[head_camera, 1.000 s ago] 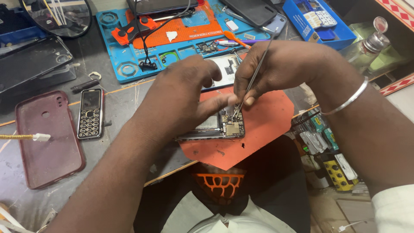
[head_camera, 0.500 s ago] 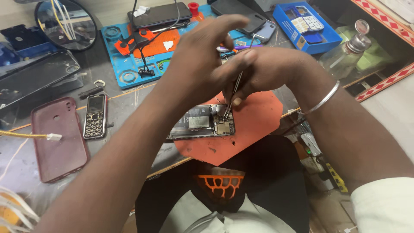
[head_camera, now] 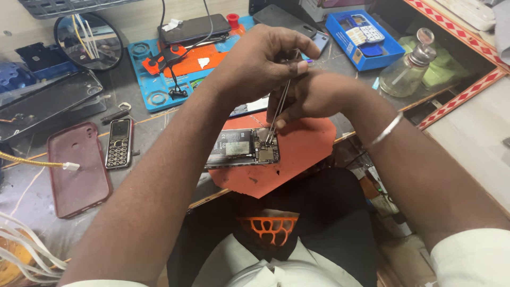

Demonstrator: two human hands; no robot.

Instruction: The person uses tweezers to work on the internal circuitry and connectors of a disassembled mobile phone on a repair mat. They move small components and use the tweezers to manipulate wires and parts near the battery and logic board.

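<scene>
Both hands have risen at frame centre: left hand and right hand pinch thin metal tweezers, tips touching the opened phone on the orange mat covering the tabletop.

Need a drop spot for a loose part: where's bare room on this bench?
Bare grey bench between the keypad phone and the opened phone. The orange mat is free right of the opened phone. Crowded: the blue mat at the back with tools and cable, and the middle, where both hands, left hand and right hand, work the tweezers.
</scene>
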